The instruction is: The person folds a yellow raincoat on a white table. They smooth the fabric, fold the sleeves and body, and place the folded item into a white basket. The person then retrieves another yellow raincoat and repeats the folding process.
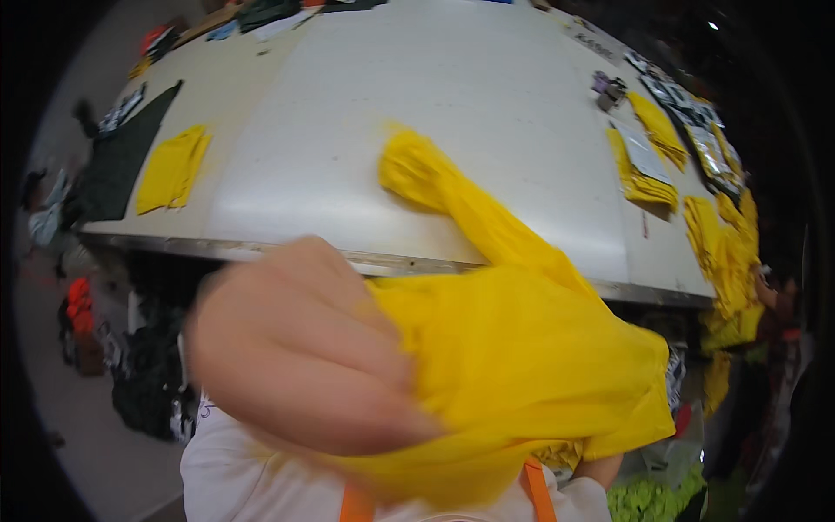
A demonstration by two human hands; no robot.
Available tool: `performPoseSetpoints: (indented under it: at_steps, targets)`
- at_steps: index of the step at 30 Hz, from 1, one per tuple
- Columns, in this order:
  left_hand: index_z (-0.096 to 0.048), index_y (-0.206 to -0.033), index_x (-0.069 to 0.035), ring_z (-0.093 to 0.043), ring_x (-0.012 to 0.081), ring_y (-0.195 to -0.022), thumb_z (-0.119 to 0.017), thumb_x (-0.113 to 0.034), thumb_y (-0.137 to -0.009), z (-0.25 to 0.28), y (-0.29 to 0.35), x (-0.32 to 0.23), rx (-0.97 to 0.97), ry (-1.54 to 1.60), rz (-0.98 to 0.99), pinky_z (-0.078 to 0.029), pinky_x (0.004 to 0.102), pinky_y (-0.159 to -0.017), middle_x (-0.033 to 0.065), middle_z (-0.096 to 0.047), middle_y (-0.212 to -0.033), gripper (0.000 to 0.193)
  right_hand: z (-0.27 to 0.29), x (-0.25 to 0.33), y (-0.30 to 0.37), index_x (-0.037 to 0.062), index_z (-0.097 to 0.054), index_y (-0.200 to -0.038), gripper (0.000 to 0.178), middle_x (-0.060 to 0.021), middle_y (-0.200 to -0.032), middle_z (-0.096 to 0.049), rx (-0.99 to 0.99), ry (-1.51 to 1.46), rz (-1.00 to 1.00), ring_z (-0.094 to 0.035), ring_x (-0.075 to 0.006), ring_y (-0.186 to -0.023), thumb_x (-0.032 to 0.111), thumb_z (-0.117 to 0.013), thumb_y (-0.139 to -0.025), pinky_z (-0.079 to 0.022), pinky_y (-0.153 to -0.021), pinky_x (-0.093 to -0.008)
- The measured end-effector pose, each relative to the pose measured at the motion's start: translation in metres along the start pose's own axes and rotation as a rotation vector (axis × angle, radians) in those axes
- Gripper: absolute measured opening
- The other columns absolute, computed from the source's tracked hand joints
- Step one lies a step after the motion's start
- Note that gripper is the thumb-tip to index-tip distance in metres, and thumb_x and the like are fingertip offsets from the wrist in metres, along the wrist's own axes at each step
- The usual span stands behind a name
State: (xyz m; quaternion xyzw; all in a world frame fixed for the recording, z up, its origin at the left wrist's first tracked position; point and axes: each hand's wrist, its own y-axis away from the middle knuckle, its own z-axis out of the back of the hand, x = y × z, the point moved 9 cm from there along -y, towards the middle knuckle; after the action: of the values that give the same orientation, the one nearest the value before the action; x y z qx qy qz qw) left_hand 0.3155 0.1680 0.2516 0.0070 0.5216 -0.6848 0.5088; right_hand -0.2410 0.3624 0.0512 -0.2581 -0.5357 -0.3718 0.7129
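Note:
A bright yellow cloth garment (522, 348) hangs stretched in front of me, over the near edge of the table. One long, bunched end of it trails forward onto the tabletop. My left hand (300, 348) is large and blurred by motion, close in front of me. Its fingers are curled closed on the left side of the garment. Of my right arm only a strip of forearm shows below the cloth at the right. My right hand is hidden behind the yellow fabric, so its fingers do not show.
The wide white table (330, 104) has a metal-trimmed front edge. A folded yellow piece (174, 170) and dark green cloth (130, 165) lie at its left. Folded yellow stacks (642, 174) and packaged garments (709, 148) are at the right. Lime-green cloth (657, 500) sits low at the right.

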Motion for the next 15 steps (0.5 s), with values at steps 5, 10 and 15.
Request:
performPoseSetpoints:
  at_steps: [5,10,15]
  targets:
    - [-0.064,-0.082,-0.004,-0.06,0.0174,-0.055,-0.061,-0.022,-0.085,-0.018,0.009,-0.032,-0.1,-0.94,0.026,-0.044,0.023,-0.045,0.0085,-0.062,-0.07,0.019,0.028,0.071,0.013,0.0001,-0.044,-0.127,0.046,-0.0141,-0.121,-0.053,-0.06,0.088,0.138,-0.05,-0.0231,-0.111,0.028,-0.051,-0.091,-0.041,-0.094,-0.0328]
    - [-0.061,-0.086,-0.001,-0.062,0.0231,-0.06,-0.056,-0.04,-0.087,0.061,0.111,-0.042,-0.604,-0.966,0.359,-0.049,0.0306,-0.055,0.0079,-0.06,-0.071,0.039,-0.055,0.249,-0.015,-0.0001,-0.043,-0.128,0.048,-0.0148,-0.123,-0.052,-0.024,0.142,0.451,-0.049,-0.0245,-0.113,0.028,-0.052,-0.09,-0.04,-0.096,-0.0333]
    - [-0.058,-0.086,0.003,-0.054,0.0123,-0.065,-0.043,-0.036,-0.096,0.079,0.263,-0.084,-1.095,-0.909,0.838,-0.043,0.0256,-0.061,0.0059,-0.059,-0.075,0.043,-0.343,0.367,-0.054,-0.0002,-0.042,-0.129,0.05,-0.0156,-0.125,-0.051,0.384,-0.092,0.655,-0.048,-0.0259,-0.115,0.029,-0.053,-0.089,-0.038,-0.097,-0.0338]
